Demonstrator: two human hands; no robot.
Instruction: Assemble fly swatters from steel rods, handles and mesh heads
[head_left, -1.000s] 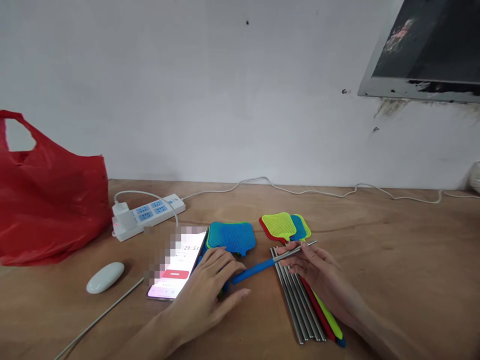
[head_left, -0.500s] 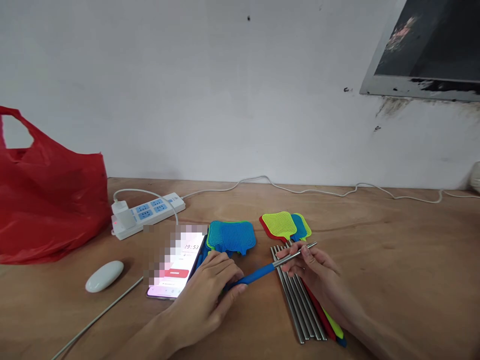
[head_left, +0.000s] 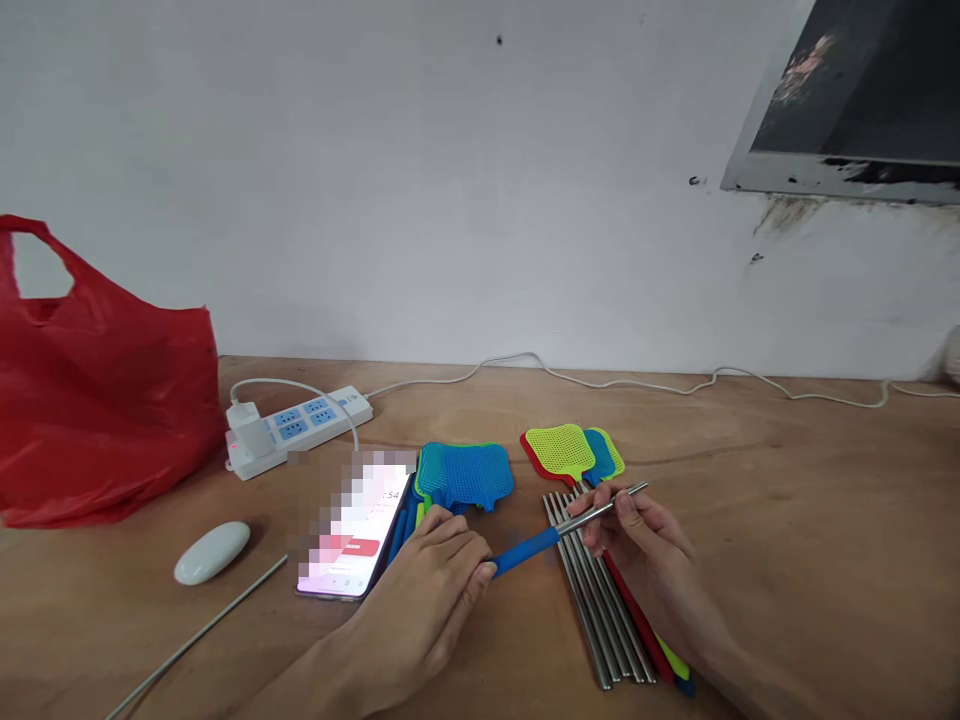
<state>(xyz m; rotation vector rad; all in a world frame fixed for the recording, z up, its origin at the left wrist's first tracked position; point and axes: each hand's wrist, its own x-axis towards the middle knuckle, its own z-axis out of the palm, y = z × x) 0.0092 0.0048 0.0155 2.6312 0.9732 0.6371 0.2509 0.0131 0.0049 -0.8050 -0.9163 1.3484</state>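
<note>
My left hand (head_left: 435, 575) is closed around the rear of a blue fly swatter handle (head_left: 526, 552), which slants up to the right. From the handle's front end runs a thin metal rod (head_left: 589, 518), and my right hand (head_left: 649, 540) pinches it near its tip. Under my right hand lie several loose metal tubes (head_left: 600, 600), side by side. Next to them are red and yellow-green handles, partly hidden. Behind, a yellow-green swatter head (head_left: 561, 450) overlaps red and blue ones. A stack of blue swatter heads (head_left: 469, 475) rests beyond my left hand.
A lit phone (head_left: 352, 550) lies left of my left hand, partly pixelated. Farther left are a white computer mouse (head_left: 212, 553), a power strip (head_left: 300, 425) with a charger, and a red plastic bag (head_left: 105, 400). A white cable (head_left: 622, 383) runs along the wall.
The blue handle and its metal rod have shifted slightly to the right, along with my right hand. My left fingers now grip closer round the handle's rear end.
</note>
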